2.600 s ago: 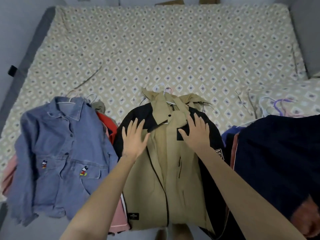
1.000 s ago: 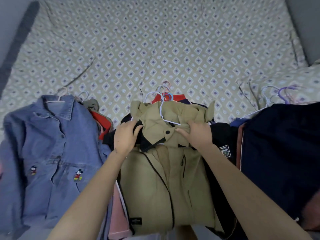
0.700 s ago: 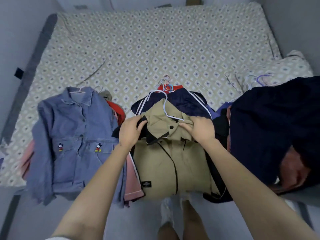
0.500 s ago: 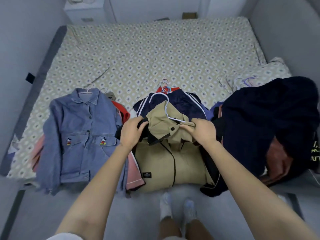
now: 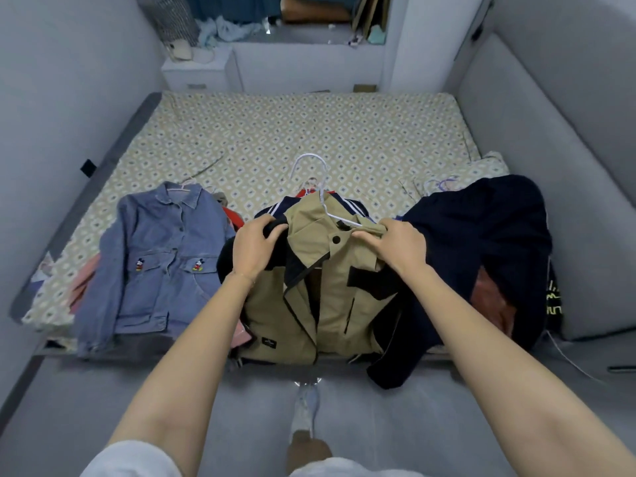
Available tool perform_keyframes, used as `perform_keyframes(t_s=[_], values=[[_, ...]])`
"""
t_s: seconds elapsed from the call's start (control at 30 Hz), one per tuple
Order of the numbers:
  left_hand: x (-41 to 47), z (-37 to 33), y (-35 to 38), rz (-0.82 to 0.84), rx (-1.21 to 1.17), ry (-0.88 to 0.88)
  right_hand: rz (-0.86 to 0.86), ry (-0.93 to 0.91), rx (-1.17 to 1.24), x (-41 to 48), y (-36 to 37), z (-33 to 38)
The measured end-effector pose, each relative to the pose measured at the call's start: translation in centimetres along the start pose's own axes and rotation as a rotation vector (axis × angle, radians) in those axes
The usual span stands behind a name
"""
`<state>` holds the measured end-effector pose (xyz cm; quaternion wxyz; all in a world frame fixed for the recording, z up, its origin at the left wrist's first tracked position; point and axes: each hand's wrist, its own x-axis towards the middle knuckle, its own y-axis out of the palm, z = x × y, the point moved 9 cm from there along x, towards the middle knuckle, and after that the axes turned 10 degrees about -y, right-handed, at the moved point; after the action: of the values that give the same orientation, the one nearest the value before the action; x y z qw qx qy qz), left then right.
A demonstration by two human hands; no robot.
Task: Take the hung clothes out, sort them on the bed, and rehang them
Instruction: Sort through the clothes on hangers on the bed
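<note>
A khaki and black jacket point(image 5: 330, 304) on a white hanger point(image 5: 318, 180) hangs lifted off the bed's near edge. My left hand point(image 5: 254, 247) grips its black left shoulder. My right hand point(image 5: 395, 246) grips its khaki right shoulder. Under it a navy striped garment point(image 5: 275, 210) and a red one lie on their hangers. A denim jacket point(image 5: 155, 259) tops the left pile, over pink and red clothes. A dark navy heap point(image 5: 481, 253) lies on the right.
The patterned bed sheet point(image 5: 309, 132) stretches away behind the piles. A pillow point(image 5: 457, 173) with purple hangers sits at the right. Grey padded walls flank the bed, with a white nightstand point(image 5: 196, 74) beyond it. My feet stand on the grey floor point(image 5: 103, 390).
Both hands went from lying flat on the khaki jacket to gripping its shoulders. The jacket has come up off the middle pile toward me, uncovering the navy striped garment. My view has pulled back.
</note>
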<state>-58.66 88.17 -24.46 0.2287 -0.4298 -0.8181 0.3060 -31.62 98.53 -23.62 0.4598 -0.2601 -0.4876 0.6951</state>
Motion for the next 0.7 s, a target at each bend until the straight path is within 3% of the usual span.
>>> perform_keyframes(t_s=[0.7], values=[[-11.9,-5.5,-9.8,-0.247,0.003,-0.004,-0.131,-0.11,0.062,-8.3,-9.8,3.9]])
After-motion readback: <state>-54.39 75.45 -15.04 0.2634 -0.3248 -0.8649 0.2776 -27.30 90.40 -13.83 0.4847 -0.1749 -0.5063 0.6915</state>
